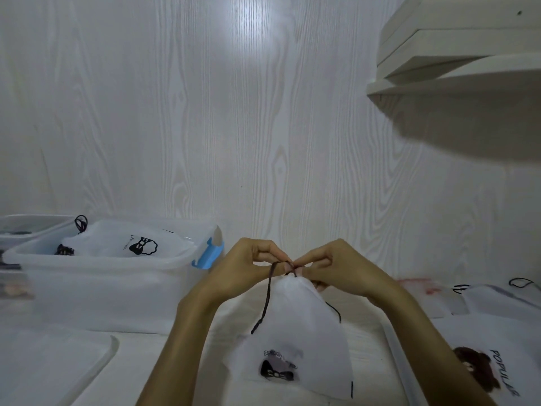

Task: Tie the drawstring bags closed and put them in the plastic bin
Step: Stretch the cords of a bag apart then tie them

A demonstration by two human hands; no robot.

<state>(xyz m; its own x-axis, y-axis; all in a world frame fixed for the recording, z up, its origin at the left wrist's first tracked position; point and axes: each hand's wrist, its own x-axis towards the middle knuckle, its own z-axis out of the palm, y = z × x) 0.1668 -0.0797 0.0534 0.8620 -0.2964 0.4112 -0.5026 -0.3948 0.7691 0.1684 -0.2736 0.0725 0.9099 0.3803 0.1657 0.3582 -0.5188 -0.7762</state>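
Two bare forearms are seen, with no sleeves, and nothing is worn on the left hand (248, 266) or the right hand (330, 266); short nails are shown.

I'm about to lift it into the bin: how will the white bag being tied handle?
The white bag looks floppy: its cloth creases and sags below the gathered neck. Probably light, since both hands hold it up by the drawstring alone.

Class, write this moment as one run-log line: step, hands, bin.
step: tying | left hand, right hand: both pinch drawstring at white bag neck | plastic bin: holds one tied bag
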